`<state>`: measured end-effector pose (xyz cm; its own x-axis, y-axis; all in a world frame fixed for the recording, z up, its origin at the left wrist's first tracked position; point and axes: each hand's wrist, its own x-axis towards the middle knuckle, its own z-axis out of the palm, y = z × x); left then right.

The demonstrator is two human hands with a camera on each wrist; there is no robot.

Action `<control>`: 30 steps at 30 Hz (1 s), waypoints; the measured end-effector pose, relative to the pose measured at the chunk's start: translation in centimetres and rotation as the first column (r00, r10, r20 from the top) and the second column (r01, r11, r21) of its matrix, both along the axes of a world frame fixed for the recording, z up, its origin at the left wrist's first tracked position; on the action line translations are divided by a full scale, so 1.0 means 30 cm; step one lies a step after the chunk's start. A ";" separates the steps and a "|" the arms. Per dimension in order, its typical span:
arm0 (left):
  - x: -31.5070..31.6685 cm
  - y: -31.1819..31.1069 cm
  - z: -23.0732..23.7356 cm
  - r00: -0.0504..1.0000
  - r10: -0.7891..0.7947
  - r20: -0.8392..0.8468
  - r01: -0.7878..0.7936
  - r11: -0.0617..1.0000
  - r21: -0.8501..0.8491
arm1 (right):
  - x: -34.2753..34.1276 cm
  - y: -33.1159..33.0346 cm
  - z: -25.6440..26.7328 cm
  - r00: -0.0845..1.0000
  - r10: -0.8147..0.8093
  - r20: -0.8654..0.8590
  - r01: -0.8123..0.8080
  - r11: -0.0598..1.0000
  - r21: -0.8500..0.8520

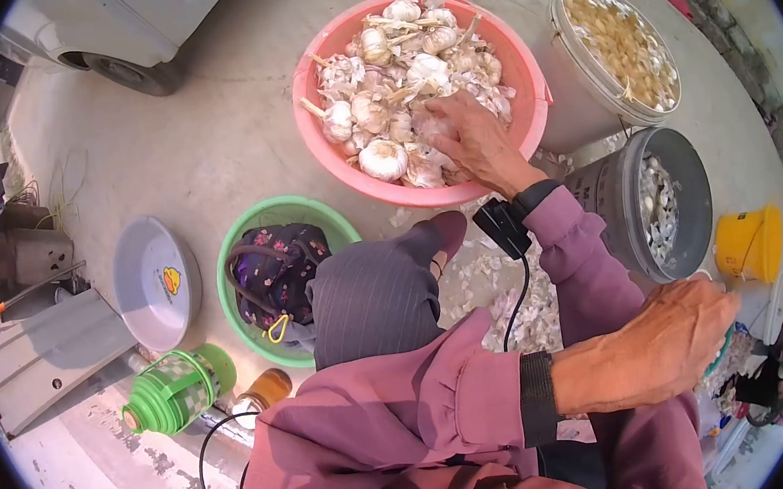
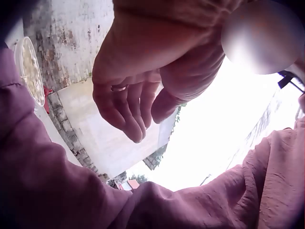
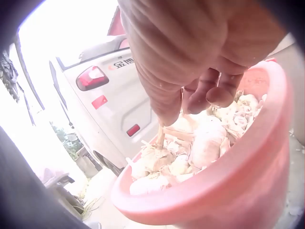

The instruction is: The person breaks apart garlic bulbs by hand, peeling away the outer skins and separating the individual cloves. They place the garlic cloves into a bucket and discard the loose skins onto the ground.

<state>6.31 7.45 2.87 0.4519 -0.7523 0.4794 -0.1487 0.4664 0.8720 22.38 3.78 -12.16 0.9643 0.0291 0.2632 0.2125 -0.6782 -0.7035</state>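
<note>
Garlic bulbs [image 1: 384, 159], mixed with loose papery skins, fill a pink basin [image 1: 319, 147]. Over them reaches my right hand [image 1: 486, 144], its fingertips right at the bulbs near the middle of the pile. In the right wrist view a dry garlic stalk [image 3: 160, 137] stands just under one finger, and nothing shows between the thumb and fingers. My left hand [image 1: 655, 346] is raised off to the right side of my body. Its loosely bent fingers [image 2: 126, 112], one wearing a ring, hold nothing in the left wrist view.
Right of the basin stand a white bucket [image 1: 575, 82] of peeled cloves, a dark grey bucket [image 1: 612, 212] with skins, and a yellow bucket [image 1: 749, 243]. A green basin [image 1: 239, 318] holding a bag, a grey basin [image 1: 143, 290] and a green jug [image 1: 178, 391] sit left.
</note>
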 end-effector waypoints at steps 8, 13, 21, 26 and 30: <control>0.033 -0.001 0.013 0.998 -0.050 0.036 0.051 0.998 -0.021 | 0.033 -0.019 0.056 0.995 -0.067 0.068 0.072 0.994 -0.084; 0.085 0.000 0.059 0.947 0.277 0.164 -0.280 0.960 -0.006 | -0.205 -0.141 0.237 0.977 -0.167 -0.135 0.198 0.944 0.265; 0.117 -0.018 0.018 0.911 0.154 0.383 -0.283 0.907 0.310 | -0.836 -0.373 0.467 0.909 -0.364 -0.201 0.416 0.784 0.461; -0.047 -0.151 -0.111 0.923 -0.359 0.136 0.220 0.786 0.577 | -1.056 -0.392 0.462 0.886 -0.410 -0.218 0.464 0.763 0.451; -0.169 -0.214 -0.199 0.909 -0.377 -0.177 0.402 0.685 0.608 | -1.131 -0.405 0.343 0.830 -0.557 -0.038 0.532 0.769 0.354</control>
